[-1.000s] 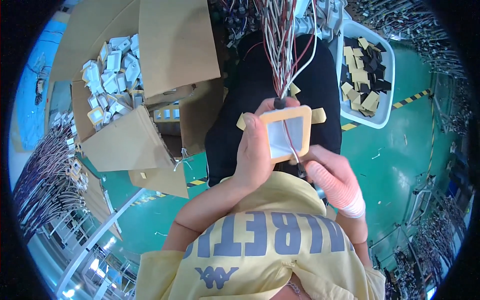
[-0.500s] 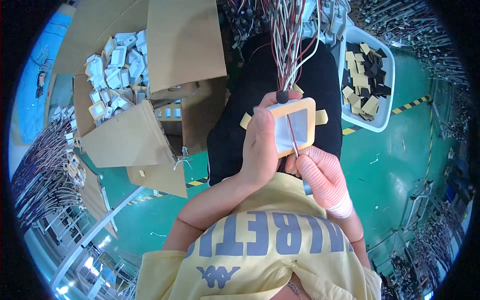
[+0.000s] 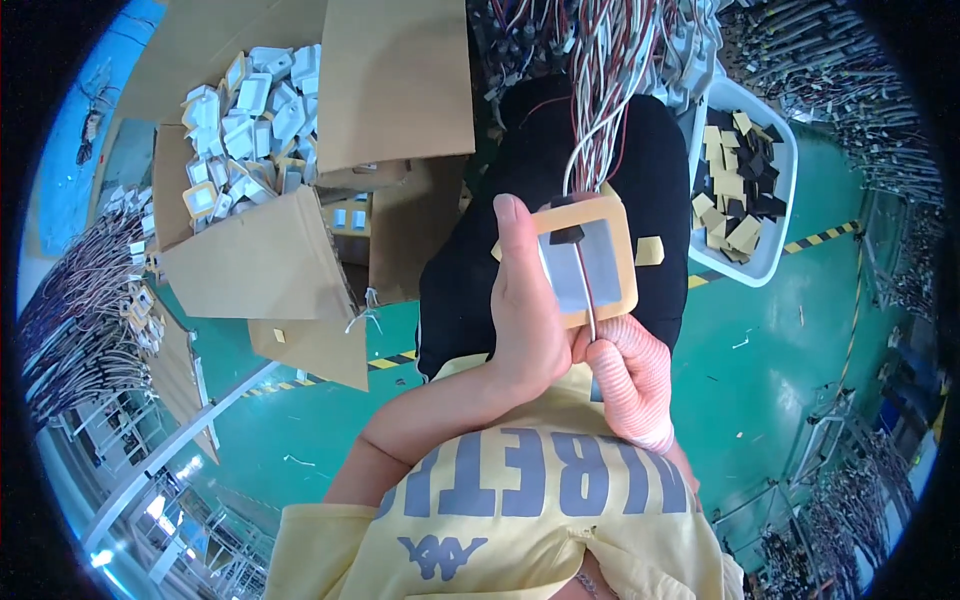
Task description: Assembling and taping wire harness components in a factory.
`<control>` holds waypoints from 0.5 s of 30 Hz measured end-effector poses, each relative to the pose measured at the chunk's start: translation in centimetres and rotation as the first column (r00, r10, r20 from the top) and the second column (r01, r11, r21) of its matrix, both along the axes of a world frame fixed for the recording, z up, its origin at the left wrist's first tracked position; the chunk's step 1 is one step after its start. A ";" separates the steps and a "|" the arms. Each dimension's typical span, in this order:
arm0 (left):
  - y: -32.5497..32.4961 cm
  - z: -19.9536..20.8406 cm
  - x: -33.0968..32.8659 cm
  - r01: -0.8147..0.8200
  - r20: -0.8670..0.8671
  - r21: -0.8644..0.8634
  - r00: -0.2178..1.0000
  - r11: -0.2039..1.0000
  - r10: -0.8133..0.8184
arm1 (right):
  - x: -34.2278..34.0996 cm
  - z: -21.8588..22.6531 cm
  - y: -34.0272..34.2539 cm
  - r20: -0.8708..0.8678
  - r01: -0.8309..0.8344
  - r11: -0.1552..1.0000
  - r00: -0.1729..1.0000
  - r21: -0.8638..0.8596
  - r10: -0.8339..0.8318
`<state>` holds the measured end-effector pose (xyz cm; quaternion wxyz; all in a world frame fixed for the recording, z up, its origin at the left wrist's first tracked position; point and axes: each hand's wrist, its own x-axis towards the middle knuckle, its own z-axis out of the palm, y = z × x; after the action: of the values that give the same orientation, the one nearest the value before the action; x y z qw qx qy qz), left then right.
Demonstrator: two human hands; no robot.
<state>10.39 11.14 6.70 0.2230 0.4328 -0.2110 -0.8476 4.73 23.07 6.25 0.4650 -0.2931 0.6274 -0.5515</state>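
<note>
My left hand (image 3: 530, 300) is closed around a white plastic housing (image 3: 582, 272) with a tan foam frame (image 3: 627, 265) around its open face. It grips the left side, thumb pointing up and fingers hidden behind. A thin cable (image 3: 588, 290) runs down through the housing's recess, and a black rubber plug (image 3: 567, 235) sits on it near the upper inner wall. My right hand (image 3: 632, 385), in a striped covering, pinches the cable just below the lower edge. Beyond the housing, a bundle of red and white wires (image 3: 605, 110) stretches away over my dark-clothed lap.
A cardboard box (image 3: 250, 275) of white housings (image 3: 250, 125) stands at the left. To the right is a white tub (image 3: 785, 225) with tan and black foam pieces (image 3: 735, 185). Tan pieces (image 3: 650, 250) lie on my lap. Cable bundles (image 3: 80, 290) hang at the far left.
The black plug has moved from outside the housing's upper edge to inside the recess. My right hand has drawn the cable downward. The whole view has shifted slightly.
</note>
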 end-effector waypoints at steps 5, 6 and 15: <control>-0.2 0.5 -0.3 -0.010 0.017 0.089 1.000 0.996 0.009 | 0.1 0.1 0.0 0.065 0.011 1.000 0.998 0.029 -0.013; -0.4 0.6 -0.2 -0.011 0.016 0.088 1.000 0.996 0.009 | 0.1 0.0 -0.1 0.063 0.010 1.000 0.998 0.029 -0.012; -0.5 -0.9 -0.2 0.046 0.036 0.032 0.998 0.998 -0.047 | 0.2 -1.1 0.6 0.062 0.049 0.999 0.997 0.010 -0.049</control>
<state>10.21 10.63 5.78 0.1925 0.4468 -0.2118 -0.8476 4.92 23.64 5.16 0.4719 -0.2583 0.6221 -0.5689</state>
